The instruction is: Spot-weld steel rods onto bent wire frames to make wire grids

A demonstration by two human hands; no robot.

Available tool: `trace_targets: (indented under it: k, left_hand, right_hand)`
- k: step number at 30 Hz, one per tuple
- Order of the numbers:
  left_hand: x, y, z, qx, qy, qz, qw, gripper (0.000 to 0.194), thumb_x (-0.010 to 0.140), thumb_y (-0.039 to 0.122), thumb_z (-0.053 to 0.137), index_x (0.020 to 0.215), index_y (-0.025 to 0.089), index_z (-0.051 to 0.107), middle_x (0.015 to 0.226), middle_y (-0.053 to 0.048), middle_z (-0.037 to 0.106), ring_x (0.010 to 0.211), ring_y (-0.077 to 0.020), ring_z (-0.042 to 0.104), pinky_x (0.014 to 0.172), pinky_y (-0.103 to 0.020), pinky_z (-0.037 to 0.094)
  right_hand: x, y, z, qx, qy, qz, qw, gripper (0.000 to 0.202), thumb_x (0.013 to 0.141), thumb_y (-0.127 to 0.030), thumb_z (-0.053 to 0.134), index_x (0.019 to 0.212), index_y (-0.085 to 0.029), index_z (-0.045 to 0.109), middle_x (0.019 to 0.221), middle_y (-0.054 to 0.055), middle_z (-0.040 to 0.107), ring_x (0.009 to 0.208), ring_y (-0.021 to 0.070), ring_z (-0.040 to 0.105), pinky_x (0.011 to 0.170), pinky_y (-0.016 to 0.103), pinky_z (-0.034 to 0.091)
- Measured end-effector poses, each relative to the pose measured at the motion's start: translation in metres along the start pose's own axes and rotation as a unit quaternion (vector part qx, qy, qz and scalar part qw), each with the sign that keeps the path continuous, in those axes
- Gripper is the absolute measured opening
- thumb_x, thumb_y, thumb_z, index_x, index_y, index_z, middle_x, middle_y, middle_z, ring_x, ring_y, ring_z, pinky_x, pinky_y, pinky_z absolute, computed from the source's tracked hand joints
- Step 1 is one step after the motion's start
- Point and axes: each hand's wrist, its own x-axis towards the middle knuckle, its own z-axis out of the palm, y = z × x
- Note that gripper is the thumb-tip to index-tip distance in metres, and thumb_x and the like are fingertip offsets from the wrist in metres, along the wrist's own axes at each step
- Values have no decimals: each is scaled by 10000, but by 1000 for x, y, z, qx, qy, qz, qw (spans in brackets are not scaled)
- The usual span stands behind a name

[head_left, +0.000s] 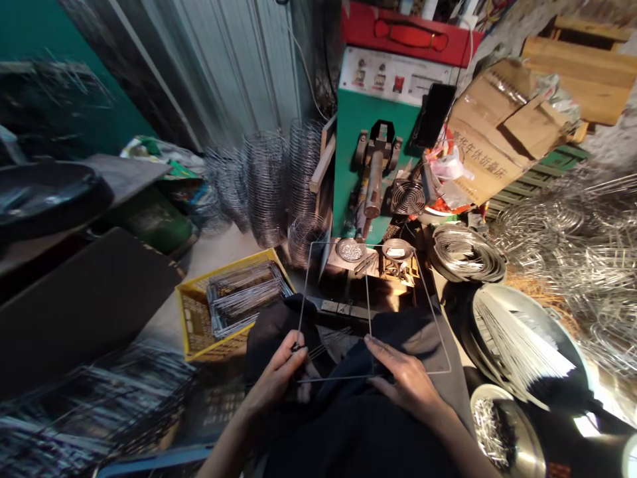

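Observation:
A thin rectangular wire frame with a crossing middle wire is held above the dark-clothed lap. My left hand pinches its left side near the lower left corner. Thumb and fingers of my right hand close on the middle wire near the bottom edge. Beyond the frame's top edge stands a green machine with a metal arm. A round dish of small metal pieces and a second dish sit at its foot.
A yellow crate of wire frames stands left. Stacked wire rings are behind it. On the right are a wire coil, a basin of straight wires, a bowl of small metal parts and a cardboard box.

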Motion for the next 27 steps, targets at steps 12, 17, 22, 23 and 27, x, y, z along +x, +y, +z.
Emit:
trace_targets:
  k: [12,17,22,23,27]
  left_hand:
    - [0,3,-2,0,-41,12,999,300,928,450,578,911,252,353,649,49,639,397,-94,544,407,-170,414]
    - [1,5,1,-16,-42,8,999,341,893,472,612,919,256,349,648,34,658,374,-117,548,375,-183,398]
    - [-4,6,1,-15,-41,1,999,321,915,463,590,943,264,339,643,25,674,375,-130,563,371,-186,411]
    - [-5,6,1,-14,-39,0,999,321,918,462,589,953,266,338,640,29,674,375,-132,567,372,-186,417]
    - [-7,11,4,-7,-36,0,999,325,921,465,585,962,266,332,635,28,678,376,-128,563,375,-186,428]
  right_hand:
    - [-2,0,-9,23,4,-17,1000,714,845,-163,608,1521,-266,404,1525,32,445,1376,214,467,1142,375,419]
    - [1,0,-12,27,3,-23,999,698,863,-180,610,1524,-265,399,1530,41,438,1381,220,461,1146,381,416]
    - [0,0,-12,26,-3,-22,999,711,869,-187,613,1533,-280,378,1542,29,419,1381,221,462,1145,387,420]
    - [0,0,-12,24,-6,-20,1000,715,868,-182,612,1534,-282,375,1541,28,419,1379,221,465,1143,388,423]
    - [0,0,-14,19,-4,-22,1000,711,875,-200,618,1535,-297,371,1539,22,424,1374,225,472,1136,387,430]
